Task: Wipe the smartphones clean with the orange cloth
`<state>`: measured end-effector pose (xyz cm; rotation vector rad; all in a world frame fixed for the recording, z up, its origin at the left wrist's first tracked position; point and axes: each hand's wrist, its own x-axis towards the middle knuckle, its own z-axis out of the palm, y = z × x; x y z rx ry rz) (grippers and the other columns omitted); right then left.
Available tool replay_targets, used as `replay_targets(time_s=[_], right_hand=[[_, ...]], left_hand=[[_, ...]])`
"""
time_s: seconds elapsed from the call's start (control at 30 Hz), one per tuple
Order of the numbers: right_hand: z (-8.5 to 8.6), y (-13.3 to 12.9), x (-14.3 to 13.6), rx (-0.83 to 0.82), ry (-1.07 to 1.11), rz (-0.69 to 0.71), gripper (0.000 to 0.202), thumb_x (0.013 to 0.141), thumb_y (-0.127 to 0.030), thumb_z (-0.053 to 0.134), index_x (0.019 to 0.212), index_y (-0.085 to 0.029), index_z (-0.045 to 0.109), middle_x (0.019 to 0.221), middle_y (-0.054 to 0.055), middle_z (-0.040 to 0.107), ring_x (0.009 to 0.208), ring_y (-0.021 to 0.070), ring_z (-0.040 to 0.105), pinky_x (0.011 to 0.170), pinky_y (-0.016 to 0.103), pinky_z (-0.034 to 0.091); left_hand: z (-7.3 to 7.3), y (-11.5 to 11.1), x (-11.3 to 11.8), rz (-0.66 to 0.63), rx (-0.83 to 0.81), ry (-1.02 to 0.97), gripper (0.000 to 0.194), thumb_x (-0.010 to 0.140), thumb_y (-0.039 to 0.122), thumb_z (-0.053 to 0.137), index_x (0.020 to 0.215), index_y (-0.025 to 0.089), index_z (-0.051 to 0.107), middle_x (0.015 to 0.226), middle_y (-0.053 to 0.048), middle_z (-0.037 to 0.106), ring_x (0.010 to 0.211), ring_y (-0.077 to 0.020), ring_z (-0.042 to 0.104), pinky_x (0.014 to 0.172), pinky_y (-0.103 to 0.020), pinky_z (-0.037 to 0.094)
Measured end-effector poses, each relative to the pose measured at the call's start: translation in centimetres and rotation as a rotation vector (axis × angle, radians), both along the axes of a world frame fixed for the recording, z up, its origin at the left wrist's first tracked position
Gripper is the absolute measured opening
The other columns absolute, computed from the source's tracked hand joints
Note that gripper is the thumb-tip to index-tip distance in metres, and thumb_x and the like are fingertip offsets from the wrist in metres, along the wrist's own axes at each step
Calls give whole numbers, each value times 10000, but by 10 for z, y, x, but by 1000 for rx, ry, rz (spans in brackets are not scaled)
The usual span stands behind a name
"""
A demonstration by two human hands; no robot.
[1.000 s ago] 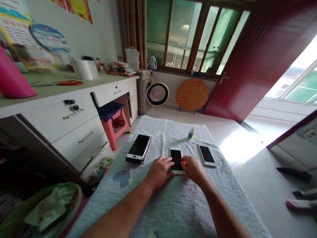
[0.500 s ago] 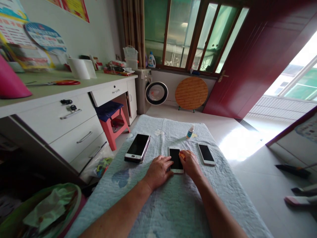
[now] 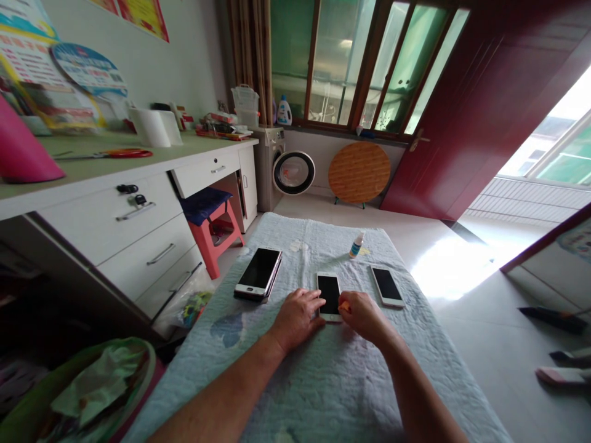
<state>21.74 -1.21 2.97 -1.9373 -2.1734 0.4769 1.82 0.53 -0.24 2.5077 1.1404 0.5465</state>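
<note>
A white smartphone (image 3: 329, 294) with a dark screen lies face up in the middle of the covered table. My left hand (image 3: 299, 314) steadies it from the left, fingertips over its edge and thumb near its lower corner. Pinched in my right hand (image 3: 364, 315) is a small orange piece (image 3: 344, 305), mostly hidden by the fingers, at the phone's lower right edge. To the right lies another white smartphone (image 3: 387, 286). On the left is a stack of phones (image 3: 259, 272), a white-framed one on top. A small bottle (image 3: 356, 246) with a blue label stands behind.
A pale blue quilted cloth (image 3: 318, 381) covers the table. Left of it are a bin (image 3: 152, 369), a plastic bag (image 3: 187, 306), a pink stool (image 3: 217, 237) and a desk (image 3: 194, 161). Beyond stand a washing machine (image 3: 268, 175) with its door ajar and a round wooden tabletop (image 3: 359, 172).
My right hand has shifted slightly down and right along the phone's edge, its fingers curled more tightly on the orange piece. My left hand stays on the phone.
</note>
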Motion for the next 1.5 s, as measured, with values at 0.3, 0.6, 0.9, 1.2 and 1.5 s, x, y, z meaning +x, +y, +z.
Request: replay_targets(time_s=[0.3,0.6,0.9,1.2,1.5], right_hand=[[17,-15,-13,-117,-6,130,199,724,-112,511,743,-199,689,719,26,679,668,138,569,606,229,297],[-5,0,-8,86,47,67,191,806,-129,492,819,-180,675,795,25,619,766,142,556,714,229,356],[-29,14,-14,393,137,-79,182,878,-182,478,877,-204,658,899,36,538,846,164,523,794,250,406],[-32,12,-20,302,94,-21,196,879,-165,491,887,-200,684,870,43,551,873,176,518,813,266,396],[-24,3,-19,228,153,153,241,837,-76,484,869,-205,685,854,25,562,811,144,516,753,240,393]], left_hand=[[2,0,0,-5,-7,10,409,853,439,656,1194,215,653,1342,-80,579,1183,-272,521,1033,-414,399],[0,0,1,-11,-15,-5,408,846,402,669,1195,193,648,1339,-91,580,1196,-279,519,1037,-426,400],[-1,1,0,-20,5,-28,372,856,386,649,1187,216,638,1339,-75,577,1191,-276,521,1037,-429,398],[0,2,1,-16,-7,-71,476,821,360,684,1246,187,556,1273,-74,615,1148,-266,539,1016,-404,415],[-1,0,2,3,5,-42,438,836,400,671,1203,172,594,1310,-117,584,1192,-289,525,1037,-440,403]])
